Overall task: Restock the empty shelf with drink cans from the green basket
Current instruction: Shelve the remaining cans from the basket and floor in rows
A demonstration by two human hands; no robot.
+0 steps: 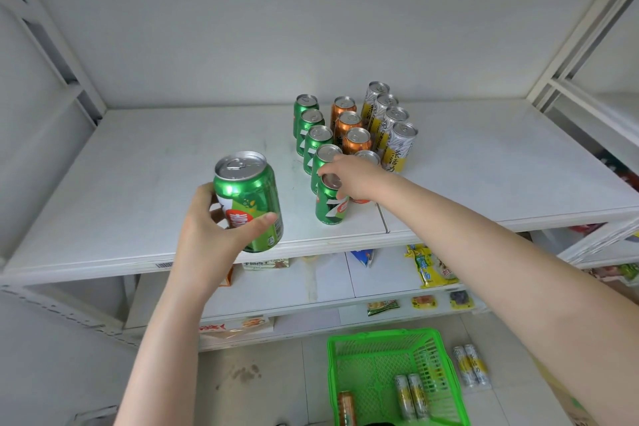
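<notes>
My left hand [211, 225] grips a green can [249, 197] above the front edge of the white shelf [138, 183]. My right hand [352, 180] rests on the top of another green can [330, 207] standing at the front of a green row [313, 133]. Beside that row stand an orange row [349, 128] and a row of tall yellow-and-silver cans [390, 124]. Down on the floor is the green basket [345, 377], holding two tall yellow cans [411, 396] and an orange can [346, 408].
Two more tall cans [472, 365] lie on the floor right of the basket. Lower shelves hold snack packets [427, 264]. Shelf uprights [52, 45] stand at the left and right. The shelf's left half is bare.
</notes>
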